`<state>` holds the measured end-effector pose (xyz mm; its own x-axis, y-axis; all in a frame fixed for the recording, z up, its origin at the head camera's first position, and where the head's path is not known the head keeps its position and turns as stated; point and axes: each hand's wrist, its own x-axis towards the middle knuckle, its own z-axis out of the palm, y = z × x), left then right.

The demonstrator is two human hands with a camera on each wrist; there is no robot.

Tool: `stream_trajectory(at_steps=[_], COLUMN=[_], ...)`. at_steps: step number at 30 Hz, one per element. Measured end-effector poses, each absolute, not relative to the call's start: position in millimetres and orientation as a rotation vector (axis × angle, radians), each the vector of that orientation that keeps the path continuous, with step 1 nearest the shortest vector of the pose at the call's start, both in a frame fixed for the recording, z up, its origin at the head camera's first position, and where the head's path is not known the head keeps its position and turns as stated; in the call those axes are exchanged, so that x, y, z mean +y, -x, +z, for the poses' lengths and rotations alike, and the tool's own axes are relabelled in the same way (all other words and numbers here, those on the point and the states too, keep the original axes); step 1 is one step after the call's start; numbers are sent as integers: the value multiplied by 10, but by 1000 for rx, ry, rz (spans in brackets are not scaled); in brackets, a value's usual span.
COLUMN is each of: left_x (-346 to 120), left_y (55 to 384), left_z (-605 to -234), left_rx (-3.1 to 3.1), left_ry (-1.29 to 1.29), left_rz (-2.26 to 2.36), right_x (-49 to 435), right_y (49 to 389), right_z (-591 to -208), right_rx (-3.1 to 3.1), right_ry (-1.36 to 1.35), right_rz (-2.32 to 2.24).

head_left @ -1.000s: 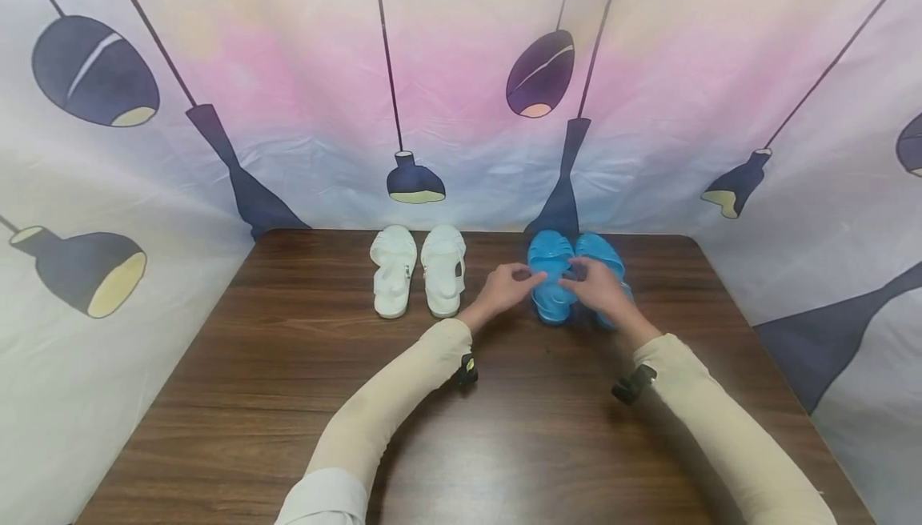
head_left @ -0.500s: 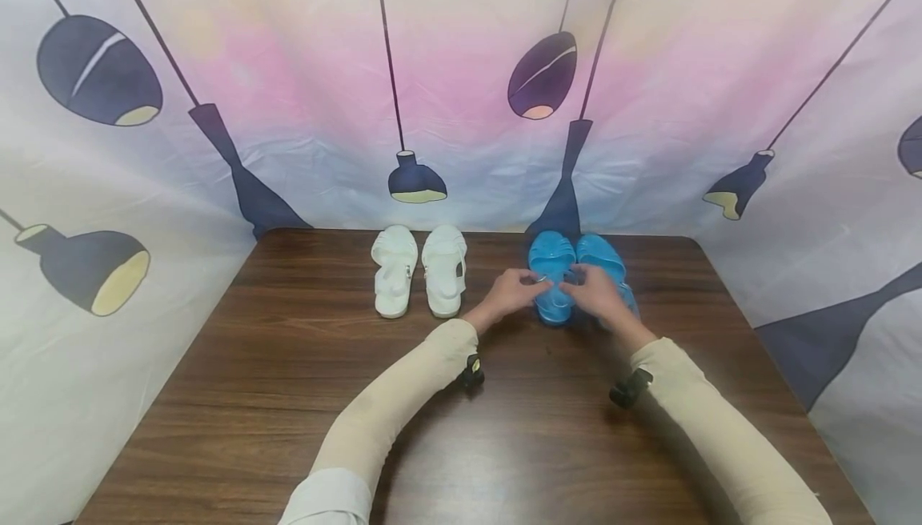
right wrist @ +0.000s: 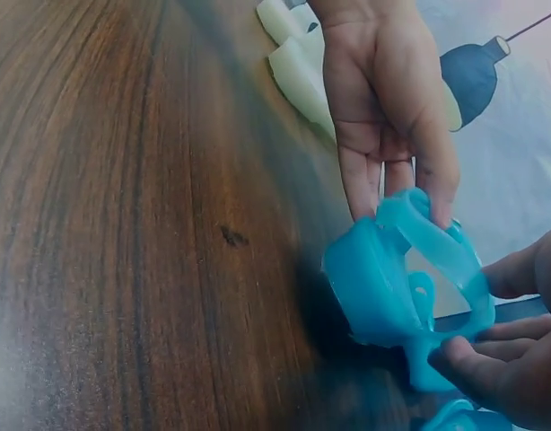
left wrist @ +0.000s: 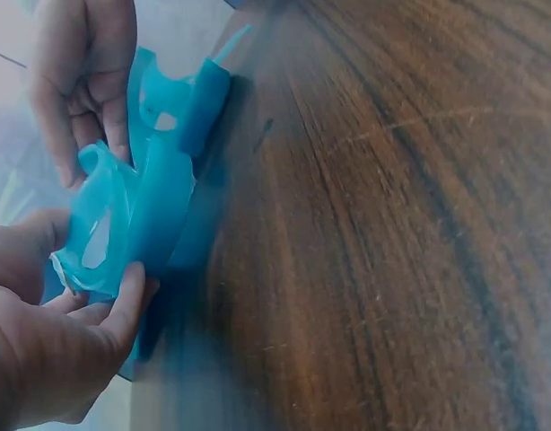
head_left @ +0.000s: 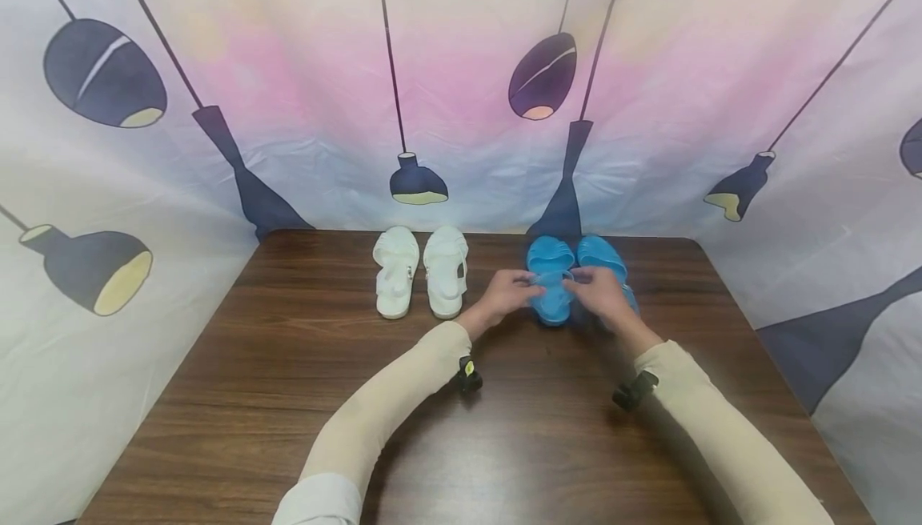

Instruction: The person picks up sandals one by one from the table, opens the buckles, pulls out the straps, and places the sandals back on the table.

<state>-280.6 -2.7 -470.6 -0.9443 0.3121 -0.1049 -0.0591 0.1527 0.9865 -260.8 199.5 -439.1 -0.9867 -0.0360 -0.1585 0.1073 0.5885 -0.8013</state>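
A pair of blue sandals stands at the back right of the table. Both hands are at the left blue sandal (head_left: 551,251). My left hand (head_left: 507,291) pinches its strap on the left side; in the left wrist view, that hand's fingers (left wrist: 127,301) lie against the sandal's side. From the right, my right hand (head_left: 601,291) pinches the same strap (right wrist: 437,251) between thumb and fingers. The strap arches over the sandal's heel part. The right blue sandal (head_left: 601,253) stands close beside it, its rear partly hidden by my right hand.
Left of the hands, two white sandals (head_left: 394,285) stand side by side near the back edge of the brown wooden table (head_left: 288,349). A cloth backdrop (head_left: 302,69) with printed lamps hangs close behind and along both sides.
My right hand's index finger has come down and nearer the thumb on the strap. The left blue sandal's toe has shifted slightly toward me. The white sandals have stayed put.
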Motion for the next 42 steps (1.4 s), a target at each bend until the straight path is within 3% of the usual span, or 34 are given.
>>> stream_trajectory(at_steps=[8, 19, 42], left_x=[-183, -495, -999], left_y=[2652, 2210, 1267], left_z=[-4521, -4368, -4616], left_rx=[2177, 2316, 2228], left_ry=[-308, -440, -388], left_rz=[1810, 1730, 1786], right_x=[2010, 1891, 1583], right_y=[2496, 2072, 1431], right_z=[-4361, -4210, -4485], right_rx=[2536, 2484, 2292], right_ry=[37, 141, 231], right_rz=[-1560, -1652, -1653])
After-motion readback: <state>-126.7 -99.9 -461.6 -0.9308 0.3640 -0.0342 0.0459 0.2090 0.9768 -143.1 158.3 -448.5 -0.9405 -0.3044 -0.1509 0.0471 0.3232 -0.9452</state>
